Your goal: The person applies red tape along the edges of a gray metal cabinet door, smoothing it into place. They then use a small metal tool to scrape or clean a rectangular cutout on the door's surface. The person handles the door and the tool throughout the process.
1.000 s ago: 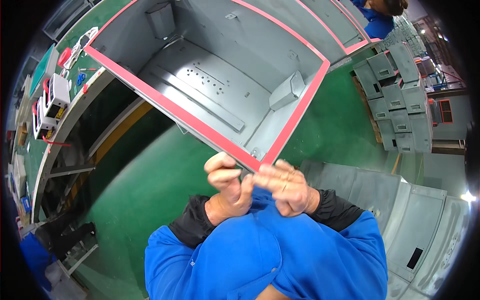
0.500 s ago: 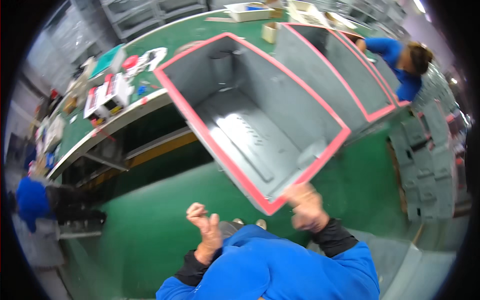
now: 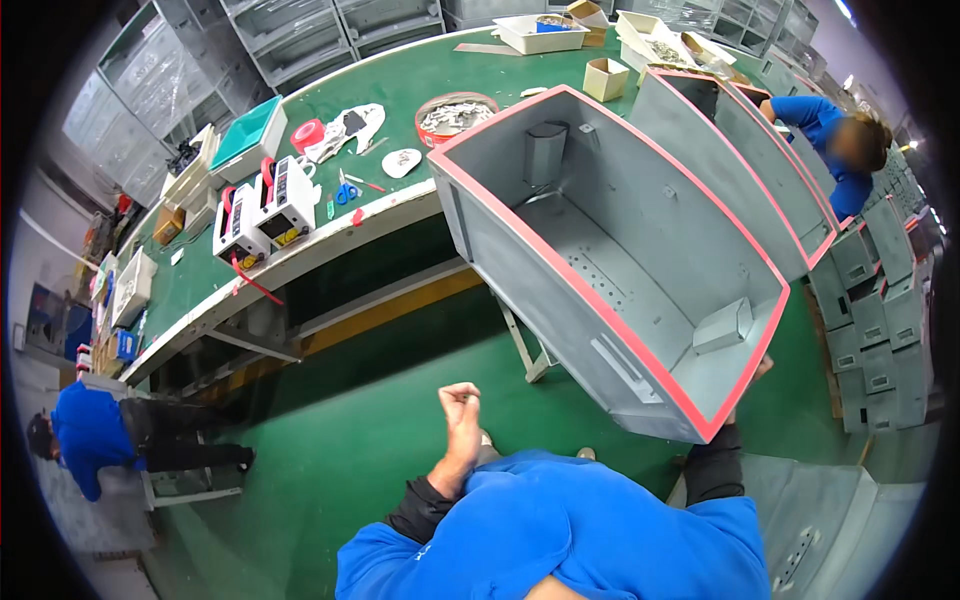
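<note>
A large open grey metal box with pink tape along its rim sits tilted at the edge of the green table, its near corner jutting toward me. My right hand is at the outside of the box's near right wall; a few fingertips show past the rim, while the box hides the rest. Left of the near corner, my left hand is raised in the air, apart from the box. Its thumb and fingers are pinched together, and whatever they may hold is too small to make out.
More taped grey boxes stand to the right, where a co-worker in blue leans in. On the green table are a round tub of small white parts, blue scissors and two white devices. Another person bends at far left.
The box appears turned and tipped, showing more of its outer left side. My right hand went from the rim's near corner to behind the right wall. My left hand stays raised. The view shifted too.
</note>
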Action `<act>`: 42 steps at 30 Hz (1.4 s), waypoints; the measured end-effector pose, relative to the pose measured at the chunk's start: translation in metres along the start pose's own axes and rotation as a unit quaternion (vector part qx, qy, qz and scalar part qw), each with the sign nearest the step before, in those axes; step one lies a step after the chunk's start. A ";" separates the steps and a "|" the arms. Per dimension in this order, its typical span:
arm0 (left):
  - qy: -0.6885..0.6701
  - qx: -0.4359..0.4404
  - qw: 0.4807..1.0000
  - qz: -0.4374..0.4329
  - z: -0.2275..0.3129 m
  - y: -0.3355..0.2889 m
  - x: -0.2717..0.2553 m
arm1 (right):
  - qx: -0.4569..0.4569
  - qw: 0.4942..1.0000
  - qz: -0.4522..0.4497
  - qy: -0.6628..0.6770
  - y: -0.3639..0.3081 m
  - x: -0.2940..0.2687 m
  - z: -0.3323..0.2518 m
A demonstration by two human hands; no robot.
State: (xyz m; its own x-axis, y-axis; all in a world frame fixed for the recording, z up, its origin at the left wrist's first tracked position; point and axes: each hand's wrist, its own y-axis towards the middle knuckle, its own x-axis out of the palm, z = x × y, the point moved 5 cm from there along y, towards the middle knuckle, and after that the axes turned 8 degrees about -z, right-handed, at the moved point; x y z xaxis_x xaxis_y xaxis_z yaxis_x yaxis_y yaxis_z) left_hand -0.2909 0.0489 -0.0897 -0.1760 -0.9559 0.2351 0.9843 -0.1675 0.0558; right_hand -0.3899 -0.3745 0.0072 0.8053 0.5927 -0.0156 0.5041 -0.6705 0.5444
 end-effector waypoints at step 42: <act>-0.131 -0.250 0.830 -0.482 0.054 0.496 0.205 | -0.097 0.883 0.162 -0.430 -0.050 0.146 -0.156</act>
State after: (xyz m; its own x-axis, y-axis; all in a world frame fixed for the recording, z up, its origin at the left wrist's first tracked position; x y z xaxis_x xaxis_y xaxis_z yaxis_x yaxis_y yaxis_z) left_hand 0.1600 -0.2175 0.0383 -0.8174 -0.2460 0.5209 0.2564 -0.9651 -0.0534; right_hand -0.3457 -0.1848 0.1081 0.8791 -0.2303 -0.4173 0.2073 -0.6036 0.7698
